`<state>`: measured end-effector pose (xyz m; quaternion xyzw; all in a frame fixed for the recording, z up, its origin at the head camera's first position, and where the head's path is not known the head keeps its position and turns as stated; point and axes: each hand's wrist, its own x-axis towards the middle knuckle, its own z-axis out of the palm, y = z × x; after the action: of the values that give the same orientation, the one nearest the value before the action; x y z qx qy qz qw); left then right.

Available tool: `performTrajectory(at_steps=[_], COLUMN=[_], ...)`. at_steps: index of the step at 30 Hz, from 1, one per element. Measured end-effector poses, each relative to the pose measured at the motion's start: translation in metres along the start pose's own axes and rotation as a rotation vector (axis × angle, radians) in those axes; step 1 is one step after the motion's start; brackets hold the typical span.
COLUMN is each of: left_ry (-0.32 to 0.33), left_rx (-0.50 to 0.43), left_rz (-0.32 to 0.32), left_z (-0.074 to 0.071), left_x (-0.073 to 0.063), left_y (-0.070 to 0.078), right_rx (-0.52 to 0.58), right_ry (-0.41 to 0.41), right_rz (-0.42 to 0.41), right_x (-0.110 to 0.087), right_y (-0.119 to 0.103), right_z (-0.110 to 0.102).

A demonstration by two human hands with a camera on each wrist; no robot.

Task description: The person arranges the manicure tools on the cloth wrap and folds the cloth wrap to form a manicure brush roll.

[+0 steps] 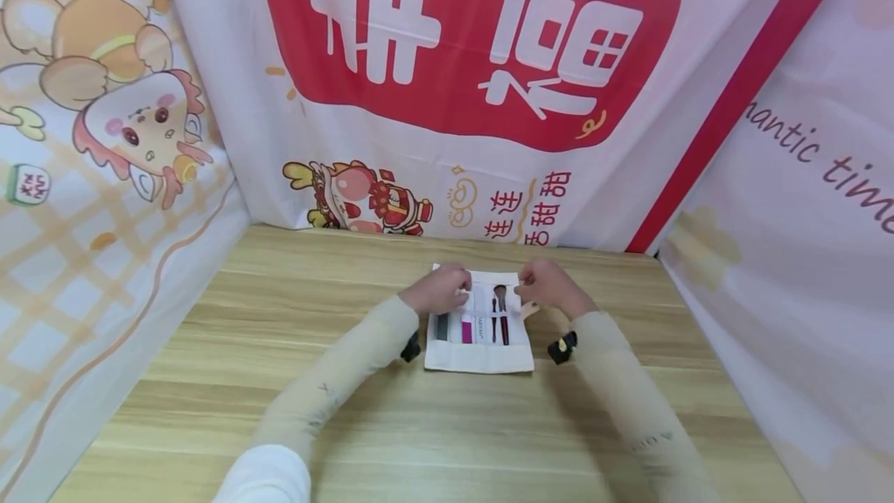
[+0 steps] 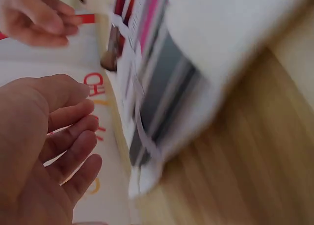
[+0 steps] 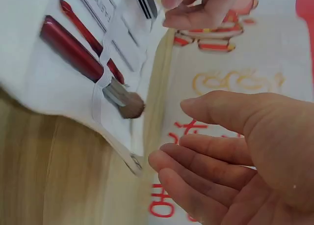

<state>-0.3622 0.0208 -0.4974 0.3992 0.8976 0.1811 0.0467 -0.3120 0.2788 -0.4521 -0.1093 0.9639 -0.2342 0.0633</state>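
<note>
An unfolded white cosmetics case (image 1: 479,358) lies on the table. A white elastic band (image 3: 100,85) runs across its inside. Under the band sit a makeup brush (image 3: 73,50) with a dark red handle, a slim red tool (image 3: 80,26), a packet with a magenta end (image 1: 466,331) and a dark grey flat item (image 2: 167,80). My left hand (image 1: 441,289) hovers over the case's far left part, fingers loosely bent and holding nothing. Over the far right edge is my right hand (image 1: 552,287), its fingers slightly curved and apart from the case in the right wrist view.
The wood-grain table (image 1: 314,425) extends on every side of the case. Behind it hangs a white cloth with a red printed panel (image 1: 461,45). Printed cloths also stand at the left (image 1: 105,254) and right (image 1: 789,270). Each wrist carries a small black camera (image 1: 562,348).
</note>
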Motion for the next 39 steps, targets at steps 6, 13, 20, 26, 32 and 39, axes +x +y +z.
performTrajectory(at_steps=[6,13,20,26,32,39], left_ry=[-0.074,-0.181,-0.264,-0.308,-0.306,-0.288], left_rx=[0.136,0.146,0.136,0.112,0.101,0.126], left_rz=[-0.088,-0.110,-0.169,-0.201,-0.207,-0.164], left_z=[-0.018,-0.012,0.005,-0.005,-0.008,-0.010], left_x=[-0.031,-0.039,-0.027,-0.029,-0.036,-0.057], left_y=[-0.027,-0.051,-0.067,-0.054,-0.050,-0.052], right_rx=[-0.137,-0.231,-0.156,-0.195,-0.253,-0.284], right_ry=[-0.046,-0.110,-0.215,-0.233,-0.254,-0.215], right_rz=[-0.062,-0.073,0.015,0.031,0.075,0.124], right_x=[-0.058,-0.120,-0.150,-0.157,-0.147,-0.121], right_y=[-0.018,-0.038,-0.053,-0.052,-0.039,-0.009], right_z=[0.001,0.041,0.079,0.094,0.092,0.078])
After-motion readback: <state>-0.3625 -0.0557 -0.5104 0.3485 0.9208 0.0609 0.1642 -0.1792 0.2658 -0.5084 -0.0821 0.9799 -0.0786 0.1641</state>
